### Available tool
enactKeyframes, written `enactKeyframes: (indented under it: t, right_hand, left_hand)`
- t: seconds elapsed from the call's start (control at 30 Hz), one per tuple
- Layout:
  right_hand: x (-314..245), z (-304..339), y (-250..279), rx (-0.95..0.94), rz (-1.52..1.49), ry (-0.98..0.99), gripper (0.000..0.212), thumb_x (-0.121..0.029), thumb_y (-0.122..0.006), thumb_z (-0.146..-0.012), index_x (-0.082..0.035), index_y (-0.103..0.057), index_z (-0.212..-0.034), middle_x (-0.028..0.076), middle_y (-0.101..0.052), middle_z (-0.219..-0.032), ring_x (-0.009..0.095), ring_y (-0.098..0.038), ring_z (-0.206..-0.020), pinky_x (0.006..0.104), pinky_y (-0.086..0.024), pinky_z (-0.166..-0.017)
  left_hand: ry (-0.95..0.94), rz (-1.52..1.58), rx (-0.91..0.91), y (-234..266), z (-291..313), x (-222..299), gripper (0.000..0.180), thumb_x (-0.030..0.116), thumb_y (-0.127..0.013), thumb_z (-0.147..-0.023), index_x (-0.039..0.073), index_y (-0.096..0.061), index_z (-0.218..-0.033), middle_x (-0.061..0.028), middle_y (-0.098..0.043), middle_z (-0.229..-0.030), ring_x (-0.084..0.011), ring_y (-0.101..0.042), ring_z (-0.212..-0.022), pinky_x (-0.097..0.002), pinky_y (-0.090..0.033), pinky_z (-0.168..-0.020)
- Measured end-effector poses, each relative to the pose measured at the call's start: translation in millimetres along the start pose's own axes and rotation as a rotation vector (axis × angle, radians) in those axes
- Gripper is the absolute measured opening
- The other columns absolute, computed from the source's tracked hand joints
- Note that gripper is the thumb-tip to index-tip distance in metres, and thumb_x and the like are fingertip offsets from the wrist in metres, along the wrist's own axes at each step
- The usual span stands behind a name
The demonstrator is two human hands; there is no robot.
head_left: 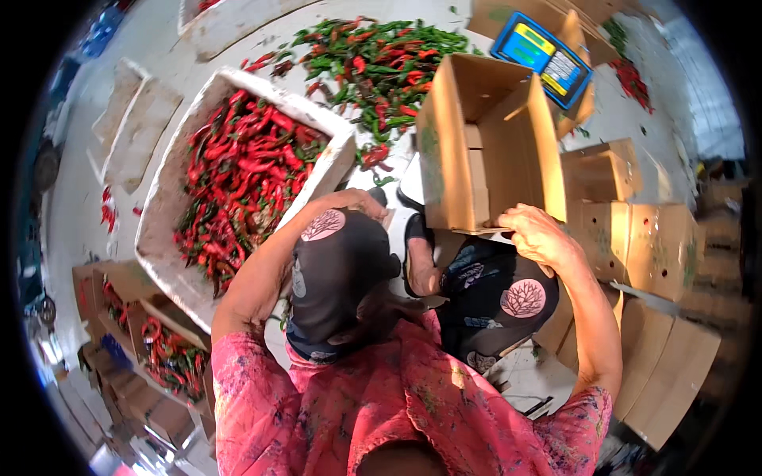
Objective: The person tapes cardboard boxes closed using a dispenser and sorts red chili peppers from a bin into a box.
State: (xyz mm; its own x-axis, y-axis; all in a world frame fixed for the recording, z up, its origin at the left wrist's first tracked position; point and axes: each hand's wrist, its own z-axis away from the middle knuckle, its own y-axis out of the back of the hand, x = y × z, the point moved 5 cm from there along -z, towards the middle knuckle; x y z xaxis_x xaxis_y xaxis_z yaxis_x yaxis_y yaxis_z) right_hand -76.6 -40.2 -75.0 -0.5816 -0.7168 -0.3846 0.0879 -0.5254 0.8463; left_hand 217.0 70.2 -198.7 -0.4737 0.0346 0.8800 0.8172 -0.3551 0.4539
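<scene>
Cardboard box (484, 143) (empty) at right hand (538, 236)

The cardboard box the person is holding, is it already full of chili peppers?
No: the open cardboard box under the right hand shows only bare inner walls.

An open cardboard box (484, 143) is gripped at its lower edge by the right hand (538, 234). The left hand (357, 202) is rested beside a white foam crate (159, 206) filled with red chillies (238, 170). More chillies are heaped on the floor (373, 59) behind.

Matt cardboard box (484, 143), glossy chillies (238, 166), rough foam crate (163, 198)
</scene>
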Motion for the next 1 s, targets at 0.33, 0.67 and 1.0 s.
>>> enactKeyframes:
  t: [0.33,0.67,1.0]
  right_hand:
    - [21,0,4,0.037,0.135,-0.005,0.016,0.004,-0.053,-0.074,0.002,-0.061,-0.087,0.018,-0.062,-0.086,0.038,-0.057,-0.092,0.0469,-0.047,-0.085]
    - [63,-13,73,0.680,0.059,-0.316,0.071,-0.029,-0.083,-0.080,-0.003,-0.054,-0.139,0.022,-0.057,-0.140,0.035,-0.055,-0.130,0.0463,-0.044,-0.109]
    - [177,-16,18,0.549,-0.834,-0.763,0.053,-0.041,-0.074,-0.092,0.001,-0.066,-0.125,0.009,-0.070,-0.115,0.018,-0.060,-0.110,0.0363,-0.047,-0.095]
  left_hand:
    - [-0.059,0.296,-0.201,5,25,-11,0.038,0.035,-0.060,-0.100,0.001,-0.062,-0.083,-0.0051,-0.063,-0.074,-0.0152,-0.060,-0.072,-0.0340,-0.047,-0.068]
    - [0.303,0.485,0.161,76,-93,45,0.103,0.063,-0.068,-0.086,-0.001,-0.025,-0.155,-0.0208,-0.054,-0.136,-0.0263,-0.060,-0.114,-0.0410,-0.054,-0.089]
    - [0.105,0.742,0.360,43,-190,21,0.058,0.018,-0.067,-0.089,-0.002,-0.045,-0.139,-0.0188,-0.063,-0.125,-0.0289,-0.063,-0.117,-0.0413,-0.052,-0.100]
